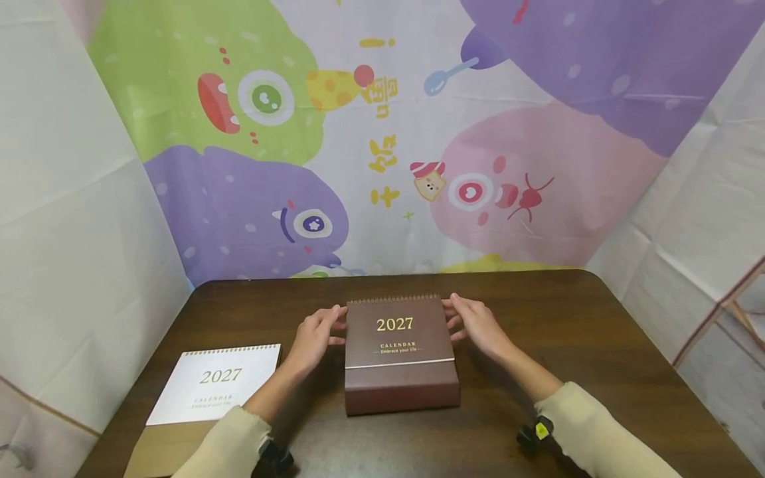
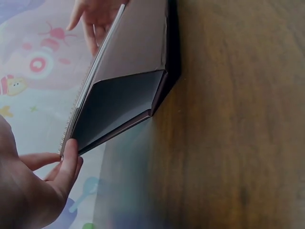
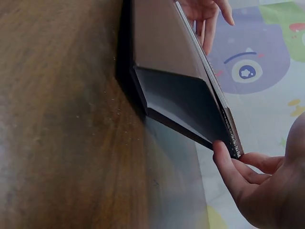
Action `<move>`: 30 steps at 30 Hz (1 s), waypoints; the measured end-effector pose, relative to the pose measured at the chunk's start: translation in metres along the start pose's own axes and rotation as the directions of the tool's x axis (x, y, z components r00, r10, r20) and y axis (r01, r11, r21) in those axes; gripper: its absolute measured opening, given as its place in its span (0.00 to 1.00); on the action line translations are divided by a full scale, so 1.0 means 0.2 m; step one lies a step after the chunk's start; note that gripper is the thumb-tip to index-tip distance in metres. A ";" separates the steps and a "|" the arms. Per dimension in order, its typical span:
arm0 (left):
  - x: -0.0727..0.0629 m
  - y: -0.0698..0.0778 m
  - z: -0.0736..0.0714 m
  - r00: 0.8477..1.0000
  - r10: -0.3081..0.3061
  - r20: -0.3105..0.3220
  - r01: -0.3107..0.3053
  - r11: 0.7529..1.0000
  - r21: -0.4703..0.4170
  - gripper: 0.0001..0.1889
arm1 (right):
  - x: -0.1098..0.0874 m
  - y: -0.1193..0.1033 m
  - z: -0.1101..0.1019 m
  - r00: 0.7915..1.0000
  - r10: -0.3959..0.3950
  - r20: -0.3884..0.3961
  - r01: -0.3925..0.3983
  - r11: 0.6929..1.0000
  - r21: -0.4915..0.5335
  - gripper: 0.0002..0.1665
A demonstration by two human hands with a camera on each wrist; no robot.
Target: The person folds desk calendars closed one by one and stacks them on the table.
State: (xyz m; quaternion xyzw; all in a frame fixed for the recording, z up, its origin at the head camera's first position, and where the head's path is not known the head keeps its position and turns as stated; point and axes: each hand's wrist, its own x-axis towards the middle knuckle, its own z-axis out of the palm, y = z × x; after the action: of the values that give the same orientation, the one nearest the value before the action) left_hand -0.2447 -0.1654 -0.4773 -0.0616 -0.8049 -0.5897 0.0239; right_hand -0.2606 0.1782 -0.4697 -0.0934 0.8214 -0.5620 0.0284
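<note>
A brown desk calendar [image 1: 399, 384] stands tented on the table, its cover marked 2027 in gold and a spiral binding along the top. At its upper left corner my left hand [image 1: 313, 337] pinches the edge between thumb and fingers. My right hand [image 1: 480, 326] grips the upper right corner the same way. From the side, the left wrist view shows the calendar's hollow dark stand [image 2: 121, 105] and the thumb [image 2: 70, 157] by the bound edge. In the right wrist view the page block [image 3: 209, 76] lies against the sloping front, with the right fingers near its top.
To the left lies a second calendar [image 1: 222, 388], white with a kraft-brown base, partly covered by my left sleeve [image 1: 230, 441]. Both stand on a dark wooden table [image 1: 538, 305]. A cartoon-printed cloth [image 1: 382, 245] hangs behind the far edge, with pale sheets on both sides.
</note>
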 end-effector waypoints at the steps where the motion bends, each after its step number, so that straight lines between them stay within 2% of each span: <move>1: 0.01 -0.03 0.00 1.000 0.004 0.008 -0.004 1.000 0.001 0.30 | -0.01 0.00 0.00 1.000 0.007 0.007 -0.007 1.000 0.000 0.36; 4: 0.08 -0.21 -0.01 0.999 0.029 0.034 -0.029 1.000 0.005 0.33 | -0.02 0.00 0.00 0.999 0.013 0.036 -0.013 1.000 -0.003 0.36; 8: 0.18 -0.45 -0.01 0.999 -0.027 0.037 0.027 1.000 -0.012 0.36 | -0.04 0.02 0.01 0.997 0.021 0.080 -0.020 1.000 -0.020 0.38; 11: 0.18 -0.49 0.01 0.993 -0.113 0.024 0.113 0.993 -0.017 0.37 | -0.04 0.03 0.02 0.993 0.036 0.111 -0.032 0.999 -0.034 0.38; 13: 0.15 -0.45 0.02 0.992 -0.119 0.028 0.119 0.993 0.012 0.38 | -0.04 0.03 0.03 0.992 0.050 0.119 -0.045 0.998 -0.046 0.39; 18: -0.03 -0.17 0.04 0.992 -0.123 0.025 0.121 0.990 0.074 0.37 | -0.04 0.04 0.03 0.985 0.092 0.148 -0.080 0.993 -0.081 0.39; 21: -0.10 -0.04 0.05 0.988 -0.154 0.021 0.152 0.984 0.094 0.35 | -0.04 0.04 0.03 0.979 0.114 0.166 -0.101 0.991 -0.087 0.40; 25: -0.11 -0.02 0.05 0.983 -0.180 0.026 0.176 0.978 0.108 0.33 | -0.04 0.03 0.03 0.976 0.134 0.173 -0.119 0.988 -0.096 0.41; 29: -0.10 -0.04 0.04 0.984 -0.175 0.042 0.170 0.980 0.099 0.35 | -0.04 0.04 0.03 0.972 0.147 0.183 -0.128 0.985 -0.112 0.41; 30: -0.09 -0.08 0.03 0.987 -0.149 0.060 0.142 0.985 0.099 0.37 | -0.04 0.04 0.03 0.972 0.150 0.183 -0.131 0.985 -0.114 0.41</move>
State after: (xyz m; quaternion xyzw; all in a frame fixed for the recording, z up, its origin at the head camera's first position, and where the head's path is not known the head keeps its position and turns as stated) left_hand -0.2296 -0.1663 -0.4954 -0.0211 -0.8347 -0.5487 -0.0432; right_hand -0.2524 0.1772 -0.4792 -0.0897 0.8467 -0.5049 0.1422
